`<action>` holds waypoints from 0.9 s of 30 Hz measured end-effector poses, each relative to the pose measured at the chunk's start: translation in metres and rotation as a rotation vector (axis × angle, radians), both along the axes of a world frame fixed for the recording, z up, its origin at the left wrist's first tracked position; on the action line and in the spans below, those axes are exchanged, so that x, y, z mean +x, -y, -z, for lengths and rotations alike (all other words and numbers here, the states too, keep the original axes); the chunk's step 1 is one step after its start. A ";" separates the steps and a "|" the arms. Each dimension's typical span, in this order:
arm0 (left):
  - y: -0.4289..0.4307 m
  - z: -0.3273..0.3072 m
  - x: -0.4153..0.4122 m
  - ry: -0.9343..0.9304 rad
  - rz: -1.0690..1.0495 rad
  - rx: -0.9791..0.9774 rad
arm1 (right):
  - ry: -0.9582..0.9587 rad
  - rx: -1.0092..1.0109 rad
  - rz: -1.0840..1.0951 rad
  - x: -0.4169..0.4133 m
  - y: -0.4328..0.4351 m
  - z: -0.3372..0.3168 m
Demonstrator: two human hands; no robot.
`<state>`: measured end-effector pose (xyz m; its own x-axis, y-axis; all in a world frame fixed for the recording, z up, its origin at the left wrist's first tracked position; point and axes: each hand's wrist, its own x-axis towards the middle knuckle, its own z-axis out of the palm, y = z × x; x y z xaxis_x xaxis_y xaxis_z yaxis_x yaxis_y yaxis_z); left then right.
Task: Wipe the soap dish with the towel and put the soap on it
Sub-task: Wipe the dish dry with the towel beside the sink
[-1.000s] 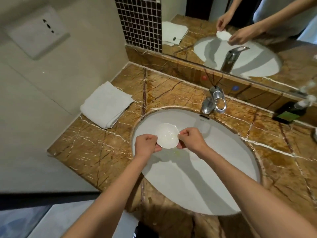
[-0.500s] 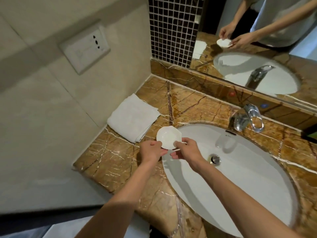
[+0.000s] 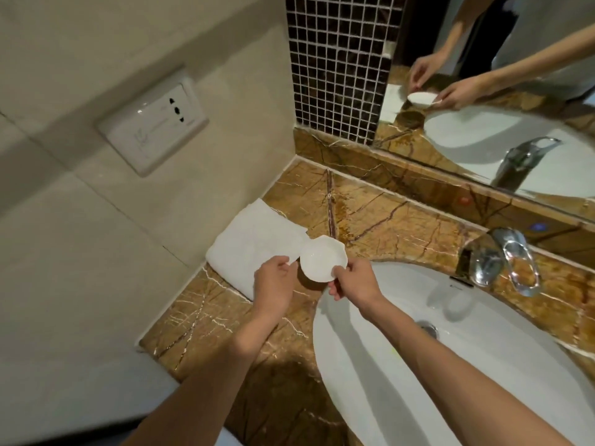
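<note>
A small white soap dish point(image 3: 322, 259) with a scalloped rim hangs above the counter, just left of the sink. My right hand point(image 3: 354, 283) pinches its near right edge. Beside the dish's left edge is my left hand point(image 3: 273, 284), fingers loosely curled over the near corner of the folded white towel point(image 3: 251, 246); the mirror shows this hand off the dish. The towel lies flat on the brown marble counter point(image 3: 380, 226) against the left wall. I see no soap.
The white oval sink point(image 3: 450, 365) fills the lower right, with a chrome tap point(image 3: 495, 259) behind it. A mirror point(image 3: 499, 91) runs along the back above a marble ledge. A wall socket point(image 3: 154, 120) sits on the beige left wall.
Both hands carried the dish from over the sink leftward to the counter next to the towel. My left hand has come off the dish and now sits over the towel's corner.
</note>
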<state>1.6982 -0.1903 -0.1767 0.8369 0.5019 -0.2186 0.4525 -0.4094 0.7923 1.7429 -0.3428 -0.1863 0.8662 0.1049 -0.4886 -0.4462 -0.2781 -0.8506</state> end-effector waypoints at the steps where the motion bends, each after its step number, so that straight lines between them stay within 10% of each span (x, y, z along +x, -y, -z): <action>1: -0.005 0.001 0.002 0.022 0.069 0.127 | -0.007 -0.010 -0.002 0.001 0.000 0.002; 10: -0.026 0.028 0.051 -0.156 0.426 0.904 | -0.043 -0.035 -0.005 0.017 -0.001 0.013; 19: -0.049 0.003 0.047 0.210 0.116 0.273 | -0.085 0.017 0.016 0.026 -0.015 0.017; 27: -0.070 0.006 0.051 0.175 0.385 0.297 | -0.005 -0.028 -0.150 0.022 -0.061 0.011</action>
<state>1.7490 -0.1199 -0.1823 0.9844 0.1697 0.0469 0.0956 -0.7389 0.6670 1.7650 -0.2814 -0.1972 0.8392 0.2192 -0.4978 -0.4024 -0.3655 -0.8393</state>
